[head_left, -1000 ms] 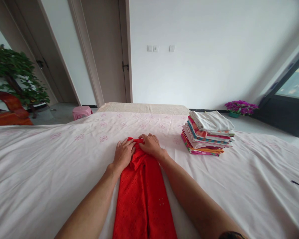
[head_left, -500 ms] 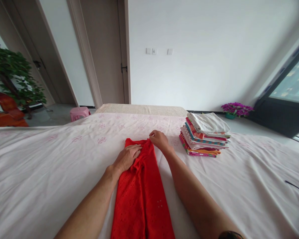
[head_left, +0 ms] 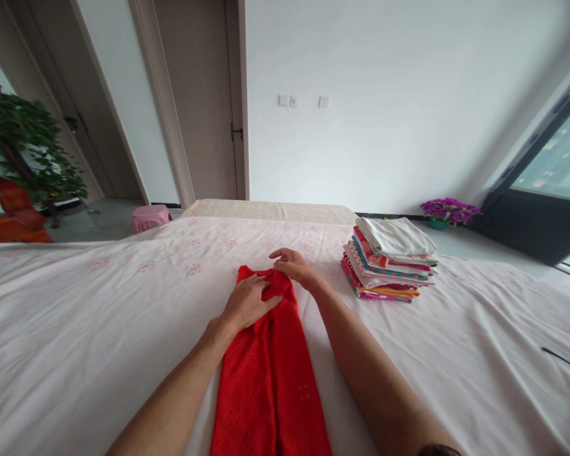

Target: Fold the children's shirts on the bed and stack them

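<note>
A pair of red trousers [head_left: 247,386] lies lengthwise on the bed, legs toward me and waistband at the far end. My left hand [head_left: 251,301] rests flat on the upper left part, fingers and thumb spread over the cloth. At the right corner of the waistband, my right hand [head_left: 295,267] has the edge between thumb and fingers, with its index finger stretched out to the left. That corner is partly hidden under the hand.
To the right stands a stack of folded clothes [head_left: 389,263], a white piece on top. The bed has a pale floral sheet [head_left: 137,335]. Beyond it are a pink stool [head_left: 151,216], purple flowers [head_left: 449,210] and a leafy plant [head_left: 23,145]. A thin black cable [head_left: 567,362] lies at right.
My right hand has shifted left along the waistband, and its index finger now reaches out further. The left thumb has spread to the right over the cloth.
</note>
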Motion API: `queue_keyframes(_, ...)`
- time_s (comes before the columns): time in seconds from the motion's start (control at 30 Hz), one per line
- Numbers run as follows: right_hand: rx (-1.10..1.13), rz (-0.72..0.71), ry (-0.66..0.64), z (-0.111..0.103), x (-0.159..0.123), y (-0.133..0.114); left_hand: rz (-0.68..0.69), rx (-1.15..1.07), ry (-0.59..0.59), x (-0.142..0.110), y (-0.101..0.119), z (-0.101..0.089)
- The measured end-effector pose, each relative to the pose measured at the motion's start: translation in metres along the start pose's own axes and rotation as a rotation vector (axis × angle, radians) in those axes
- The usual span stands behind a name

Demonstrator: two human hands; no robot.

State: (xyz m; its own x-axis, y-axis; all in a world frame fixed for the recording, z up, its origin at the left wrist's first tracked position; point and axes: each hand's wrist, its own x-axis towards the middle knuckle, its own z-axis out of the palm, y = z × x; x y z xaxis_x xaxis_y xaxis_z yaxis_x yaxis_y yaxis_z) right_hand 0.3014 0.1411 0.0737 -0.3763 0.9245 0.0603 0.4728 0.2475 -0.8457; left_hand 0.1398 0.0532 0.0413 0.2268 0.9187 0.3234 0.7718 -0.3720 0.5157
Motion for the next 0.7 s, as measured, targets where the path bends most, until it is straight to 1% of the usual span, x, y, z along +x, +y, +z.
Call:
queue_keyframes(0.07, 0.092, 0.063, -0.069, 0.0, -0.001, -0.002, -0.036, 0.025, 0.058, 0.0, 0.002, 0.001)
queue_keyframes(0.13, 0.14, 0.14, -0.092, 0.002, -0.001, 0.001, -0.105, 0.028, 0.126, 0.001, 0.004, 0.001)
queue_keyframes(0.2, 0.154, 0.162, -0.05, 0.004, 0.001, 0.006, -0.197, -0.025, 0.172, 0.002, 0.007, -0.002)
queue_keyframes(0.3, 0.048, 0.085, 0.09, 0.004, 0.007, 0.018, -0.293, -0.201, 0.165, 0.003, 0.011, -0.007)
queue_keyframes(0.37, -0.106, -0.015, 0.156, 0.003, 0.01, 0.025, -0.351, -0.344, 0.118, 0.004, 0.011, -0.009)
queue_keyframes(0.43, -0.279, -0.105, 0.158, 0.004, 0.01, 0.031, -0.429, -0.512, 0.028, 0.004, 0.009, -0.012)
queue_keyframes(0.5, -0.423, -0.148, 0.139, 0.006, 0.008, 0.034, -0.487, -0.636, -0.063, 0.003, 0.004, -0.018)
queue_keyframes(0.57, -0.515, -0.163, 0.145, 0.01, 0.004, 0.034, -0.497, -0.691, -0.156, 0.001, -0.001, -0.027)
queue_keyframes(0.7, -0.578, -0.152, 0.184, 0.015, -0.001, 0.032, -0.519, -0.678, -0.313, -0.003, -0.008, -0.043)
